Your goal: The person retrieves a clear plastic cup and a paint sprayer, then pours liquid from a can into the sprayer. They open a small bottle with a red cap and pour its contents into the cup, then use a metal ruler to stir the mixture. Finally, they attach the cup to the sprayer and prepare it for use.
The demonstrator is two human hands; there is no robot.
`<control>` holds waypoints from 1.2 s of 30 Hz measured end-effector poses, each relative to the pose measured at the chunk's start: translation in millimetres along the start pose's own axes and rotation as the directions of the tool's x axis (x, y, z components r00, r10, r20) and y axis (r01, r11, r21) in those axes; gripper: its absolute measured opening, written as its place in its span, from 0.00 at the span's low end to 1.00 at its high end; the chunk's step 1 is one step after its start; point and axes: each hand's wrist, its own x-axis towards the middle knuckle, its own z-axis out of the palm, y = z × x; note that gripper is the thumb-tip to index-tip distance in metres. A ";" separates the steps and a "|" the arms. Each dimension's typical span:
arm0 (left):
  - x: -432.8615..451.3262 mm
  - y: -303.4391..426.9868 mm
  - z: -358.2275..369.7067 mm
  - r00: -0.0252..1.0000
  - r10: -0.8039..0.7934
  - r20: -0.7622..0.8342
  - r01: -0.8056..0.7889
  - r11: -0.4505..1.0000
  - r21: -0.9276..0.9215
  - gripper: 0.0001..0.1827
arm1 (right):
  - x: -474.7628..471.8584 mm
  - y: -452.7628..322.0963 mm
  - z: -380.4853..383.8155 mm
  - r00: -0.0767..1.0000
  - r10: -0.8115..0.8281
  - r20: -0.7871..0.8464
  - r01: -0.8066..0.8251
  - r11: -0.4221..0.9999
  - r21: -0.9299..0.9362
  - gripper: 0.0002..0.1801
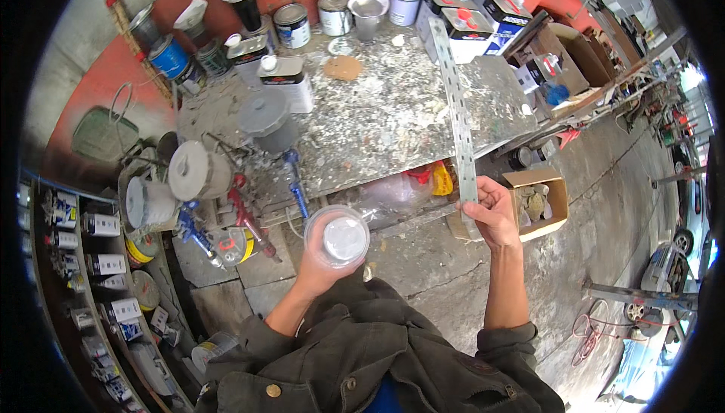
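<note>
My left hand [325,268] is wrapped around a clear plastic cup [344,238] with a whitish bottom, held in front of my jacket. Between the thumb and fingers of my right hand [491,209] is the lower end of a long flat metal strip with slots [455,101]. The strip points up and away from me, overlapping the paint-spattered workbench [379,112] in the view. Left of the cup, a blue-handled spray gun [294,183] with a grey lidded cup [267,118] hangs at the bench's edge.
More spray guns, one red [246,209] and one blue [195,231], hang at left. Paint cans [291,26] and rectangular solvent tins [464,30] line the bench's back. An open cardboard box [541,209] stands right of my right hand. Shelves of boxes and tins [105,265] run along the left.
</note>
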 end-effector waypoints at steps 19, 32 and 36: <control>174.6 -67.7 117.5 0.995 -0.031 -0.096 0.033 0.999 0.017 0.40 | 126.2 -102.6 -70.8 0.876 -0.403 -0.264 0.201 0.804 -0.560 0.07; 380.5 -107.8 264.5 0.948 -0.008 -0.319 0.009 1.000 0.003 0.42 | 243.4 -144.7 -239.3 0.980 -0.193 -0.051 0.102 0.704 -0.703 0.08; 427.7 -112.7 287.8 0.946 -0.012 -0.323 -0.008 0.998 -0.059 0.43 | 279.1 -115.0 -278.3 0.996 0.008 -0.087 -0.067 0.697 -0.714 0.09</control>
